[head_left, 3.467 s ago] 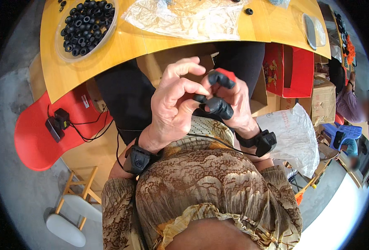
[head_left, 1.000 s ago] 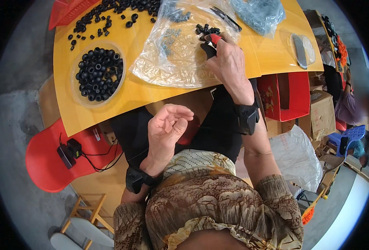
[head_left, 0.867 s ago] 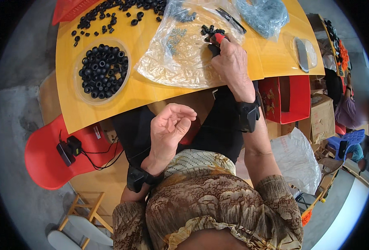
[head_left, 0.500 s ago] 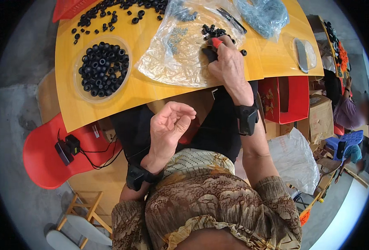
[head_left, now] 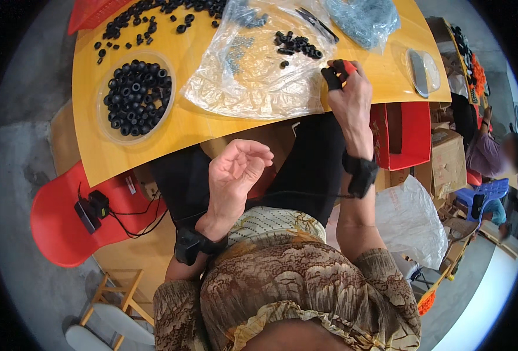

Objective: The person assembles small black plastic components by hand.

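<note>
My left hand (head_left: 235, 172) hangs in front of the table's near edge, palm partly turned up and fingers loosely cupped, with nothing visible in it. My right hand (head_left: 352, 96) is above the near right part of the table, just off the edge of a clear plastic bag (head_left: 253, 93). Black and red covers sit on its fingertips. Its thumb and fingers are drawn together; whatever they pinch is hidden. A small pile of black parts (head_left: 299, 44) lies on the bag, with one black piece (head_left: 284, 64) apart from it. Black tweezers (head_left: 317, 24) lie beyond the pile.
A clear round tub (head_left: 168, 96) of black rounded parts stands at left; more loose black parts (head_left: 136, 26) lie behind it. A blue-tinted plastic bag (head_left: 364, 23) and a clear oval case (head_left: 422, 73) are at right. A red chair (head_left: 54, 234) holds black devices and cables.
My right hand has drawn away from the black pile, to the right and slightly nearer. The pile is now uncovered. My left hand keeps nearly the same pose.
</note>
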A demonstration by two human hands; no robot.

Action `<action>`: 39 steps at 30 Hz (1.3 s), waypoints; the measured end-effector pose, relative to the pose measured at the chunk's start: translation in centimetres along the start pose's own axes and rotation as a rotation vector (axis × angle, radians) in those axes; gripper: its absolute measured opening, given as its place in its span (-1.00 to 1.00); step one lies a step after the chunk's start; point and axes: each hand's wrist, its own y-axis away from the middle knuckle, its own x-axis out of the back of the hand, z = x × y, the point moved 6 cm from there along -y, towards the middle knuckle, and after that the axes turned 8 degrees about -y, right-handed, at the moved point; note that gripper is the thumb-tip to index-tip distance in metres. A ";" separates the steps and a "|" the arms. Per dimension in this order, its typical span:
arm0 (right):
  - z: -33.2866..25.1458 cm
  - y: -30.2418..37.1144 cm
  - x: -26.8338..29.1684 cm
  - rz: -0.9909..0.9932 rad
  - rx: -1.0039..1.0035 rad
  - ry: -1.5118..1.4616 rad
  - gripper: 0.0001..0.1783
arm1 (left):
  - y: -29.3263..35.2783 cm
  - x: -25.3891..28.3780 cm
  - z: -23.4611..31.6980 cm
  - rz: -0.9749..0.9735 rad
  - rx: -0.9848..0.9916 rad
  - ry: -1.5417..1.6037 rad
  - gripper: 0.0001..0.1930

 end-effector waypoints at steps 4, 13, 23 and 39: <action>-7.6 2.8 -1.6 -0.319 0.028 -0.486 -0.81 | -0.4 0.3 0.0 0.037 0.032 0.149 -0.69; -11.3 3.0 -3.6 -0.626 0.268 -0.613 -0.72 | -0.7 1.4 -0.4 -0.001 0.082 0.451 -0.71; -7.8 -1.1 -8.6 -0.328 0.258 -0.058 -0.82 | -1.1 2.9 0.6 0.060 0.052 0.492 -0.75; -5.7 -0.4 -7.3 -0.170 -0.022 -0.534 -0.86 | -0.7 3.1 0.9 0.075 -0.003 0.462 -0.74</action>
